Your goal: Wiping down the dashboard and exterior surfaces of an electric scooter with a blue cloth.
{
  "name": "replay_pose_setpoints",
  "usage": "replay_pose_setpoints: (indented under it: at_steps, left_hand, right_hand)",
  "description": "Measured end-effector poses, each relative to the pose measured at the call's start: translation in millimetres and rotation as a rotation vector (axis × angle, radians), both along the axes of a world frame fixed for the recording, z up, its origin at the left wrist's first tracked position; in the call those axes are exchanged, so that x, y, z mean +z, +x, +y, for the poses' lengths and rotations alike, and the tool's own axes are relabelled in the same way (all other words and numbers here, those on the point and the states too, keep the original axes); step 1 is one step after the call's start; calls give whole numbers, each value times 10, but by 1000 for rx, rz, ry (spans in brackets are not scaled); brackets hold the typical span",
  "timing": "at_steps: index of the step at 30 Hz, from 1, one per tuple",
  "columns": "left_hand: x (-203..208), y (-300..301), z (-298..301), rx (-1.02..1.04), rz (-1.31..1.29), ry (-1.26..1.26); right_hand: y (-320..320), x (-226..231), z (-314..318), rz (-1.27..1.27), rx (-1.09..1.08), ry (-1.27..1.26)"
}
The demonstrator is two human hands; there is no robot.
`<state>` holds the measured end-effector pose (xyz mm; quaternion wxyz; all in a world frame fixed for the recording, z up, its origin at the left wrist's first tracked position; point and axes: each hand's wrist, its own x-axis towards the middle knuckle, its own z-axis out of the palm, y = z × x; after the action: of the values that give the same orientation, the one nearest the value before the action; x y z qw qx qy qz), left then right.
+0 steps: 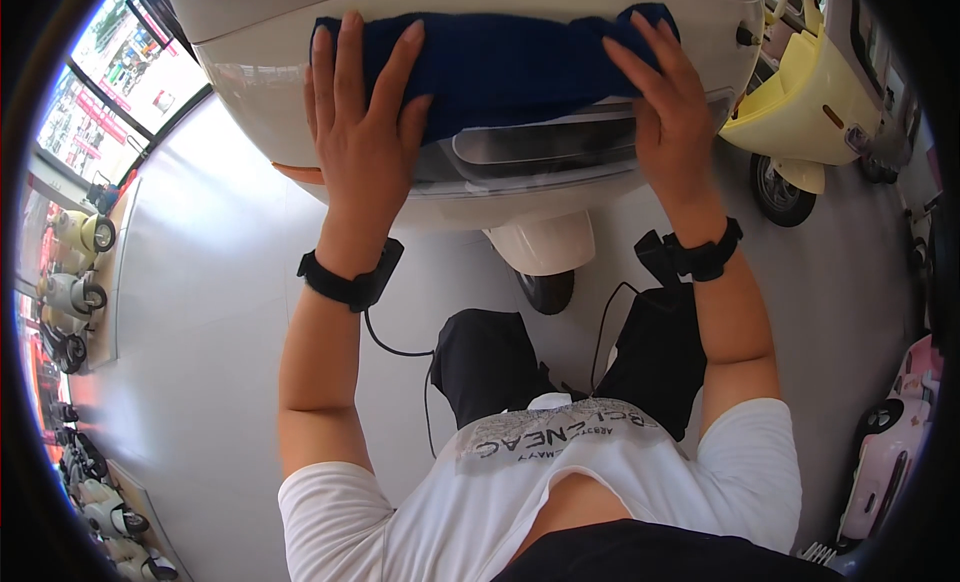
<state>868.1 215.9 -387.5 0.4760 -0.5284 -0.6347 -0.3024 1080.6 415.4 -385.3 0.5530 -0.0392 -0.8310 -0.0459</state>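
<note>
A dark blue cloth (pixel 510 67) lies stretched sideways across the front panel of a cream scooter-like vehicle (pixel 245 67). On the cloth's left end, my left hand (pixel 362 112) rests flat with its fingers spread and pointing away from me. My right hand (pixel 672 107) lies over the right end, fingers apart, its thumb side near the dark glossy light panel (pixel 540 147). The cloth's lower edge overlaps the top of that panel. Both hands press on the cloth from above; neither is visibly closed round it.
Below the body, a cream fender and black front wheel (pixel 548 290) stand on the grey floor (pixel 210 282). A yellow scooter (pixel 800 102) is close by on the right, a pink one (pixel 885 472) lower right. Several scooters line the left. Cables (pixel 395 350) hang from my wrist straps.
</note>
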Motion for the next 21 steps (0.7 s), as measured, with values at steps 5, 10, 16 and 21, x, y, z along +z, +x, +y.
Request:
replay_pose_setpoints:
  at_steps: [5,10,16,21]
  left_hand:
    - [-547,278,-150,33,-91,-21]
    - [-1058,392,-101,36,-89,-3]
    - [-423,276,177,83,64,8]
    - [-170,308,302,150,108,11]
  right_hand:
    - [190,-578,-162,56,7,-81]
    - [264,-1042,-126,54,47,-22]
    - [173,-387,272,145,4,-27]
    - [142,-90,172,143,44,-105]
